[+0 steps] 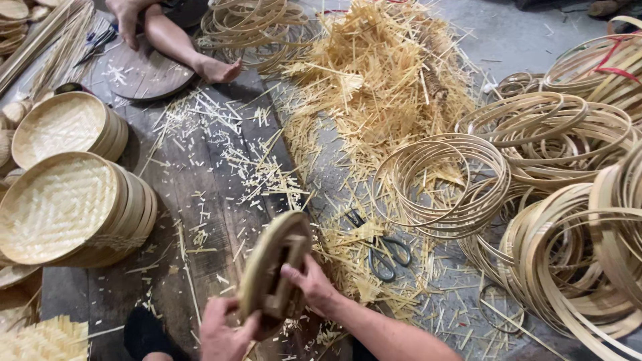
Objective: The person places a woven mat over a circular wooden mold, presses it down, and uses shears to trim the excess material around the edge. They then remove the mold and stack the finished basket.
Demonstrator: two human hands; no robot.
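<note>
Clasping a round woven bamboo lid (271,267) on edge, left hand (224,331) and right hand (309,284) each keep a tight grip beside scissors (386,254).

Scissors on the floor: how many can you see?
1: grey-handled scissors lie among bamboo scraps, right of the right hand. More may be buried under scraps.

Round woven bamboo tray (267,267), pale tan, held tilted on edge above the plank floor's (194,194) near edge; wooden block against its face.

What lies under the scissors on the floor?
The scissors rest on scattered bamboo offcuts over grey floor. Whatever lies directly beneath the blades and handles is covered.
</note>
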